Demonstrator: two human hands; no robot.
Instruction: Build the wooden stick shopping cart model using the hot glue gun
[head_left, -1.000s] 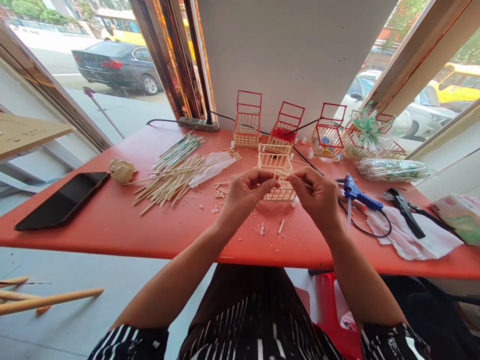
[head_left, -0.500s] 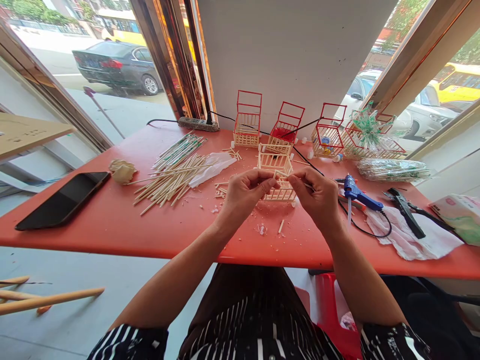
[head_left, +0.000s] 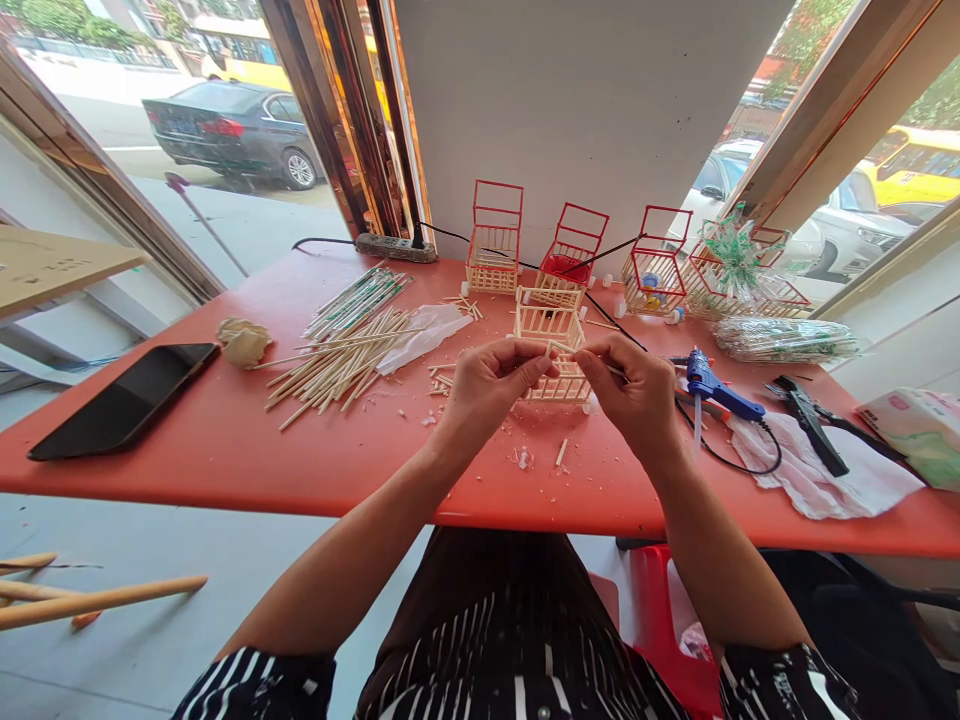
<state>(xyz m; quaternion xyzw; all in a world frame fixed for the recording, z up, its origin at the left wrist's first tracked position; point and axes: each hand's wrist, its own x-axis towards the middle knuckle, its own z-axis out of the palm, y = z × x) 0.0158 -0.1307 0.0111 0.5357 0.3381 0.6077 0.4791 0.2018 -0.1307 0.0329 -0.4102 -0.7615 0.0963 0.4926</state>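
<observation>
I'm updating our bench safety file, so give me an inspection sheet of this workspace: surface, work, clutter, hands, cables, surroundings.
Surface: red table, scattered with chips and scraps.
Work: plain stick cart near the hands; red-trimmed carts behind it.
Clutter: loose sticks, a phone and crumpled paper on the left; blue glue gun and white cloth on the right.
Hands: left hand and right hand pinch thin sticks; contact with the plain cart can't be told.
Cables: black cable runs among the carts; power strip at the back edge.
Surroundings: wall ahead, cars outside, red stool below; co-workers: nothing seen.
</observation>
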